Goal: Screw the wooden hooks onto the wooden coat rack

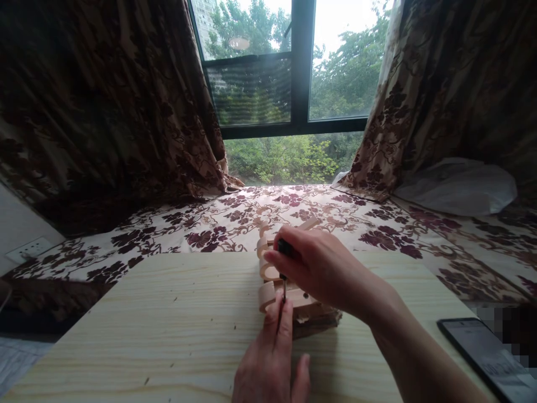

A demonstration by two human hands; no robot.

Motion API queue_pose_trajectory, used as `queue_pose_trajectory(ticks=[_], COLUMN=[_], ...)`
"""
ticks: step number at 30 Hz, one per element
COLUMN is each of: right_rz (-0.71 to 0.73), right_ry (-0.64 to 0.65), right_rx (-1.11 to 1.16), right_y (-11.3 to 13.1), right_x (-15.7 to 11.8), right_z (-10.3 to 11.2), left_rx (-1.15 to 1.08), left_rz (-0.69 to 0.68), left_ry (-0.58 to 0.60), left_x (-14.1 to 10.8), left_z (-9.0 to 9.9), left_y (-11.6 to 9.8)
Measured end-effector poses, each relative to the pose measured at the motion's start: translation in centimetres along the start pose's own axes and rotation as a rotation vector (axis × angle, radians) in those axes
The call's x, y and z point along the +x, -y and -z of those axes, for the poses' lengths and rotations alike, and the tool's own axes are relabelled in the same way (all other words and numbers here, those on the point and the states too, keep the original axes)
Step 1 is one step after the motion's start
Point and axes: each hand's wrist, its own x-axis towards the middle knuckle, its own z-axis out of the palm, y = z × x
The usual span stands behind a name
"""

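Note:
My right hand [312,263] is wrapped round the dark handle of a screwdriver [285,288], which stands nearly upright with its shaft pointing down. The tip meets a pale wooden assembly [304,298], made of several strips with rounded, hook-like ends. At the tip, two fingers of my left hand [268,352] stretch forward against the near strip, on either side of the shaft; its thumb is held apart. Whether a screw sits between those fingers is hidden. Under the near strip lies a rough-edged piece of wood [319,323]. Part of the assembly is behind my right hand.
The pale wooden board [168,313] beneath carries scattered dark specks. A phone [482,352] lies at its right edge. Behind it spreads a floral cloth [251,210] below the window [300,67], with a white plastic bag [457,187] at right and curtains [126,95] on both sides.

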Motion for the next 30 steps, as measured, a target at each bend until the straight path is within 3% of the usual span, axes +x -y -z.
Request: queue_pose_trajectory(ticks=[5,11,18,24,30], right_rz=[0.118,-0.058,0.154,-0.039,0.109], right_ry=[0.068,-0.061,0.044,-0.081,0.099], right_rx=[0.090,-0.056,0.029,-0.149,-0.007], right_y=[0.5,-0.2,0.4,-0.2,0.4], right_x=[-0.1,0.3,0.0,0.6,-0.1], right_z=[0.4,-0.2,0.3,-0.6,0.6], left_rx=[0.020,0.011,0.038,0.033,0.044], left_rz=[0.005,0.020,0.017,0.002,-0.004], left_ry=[-0.021,0.035,-0.011,-0.039,-0.031], left_x=[0.0,-0.3,-0.1,0.3,0.2], left_z=[0.1,0.3,0.0,0.2,0.1], left_y=[-0.1,-0.1,-0.1,-0.1,-0.3])
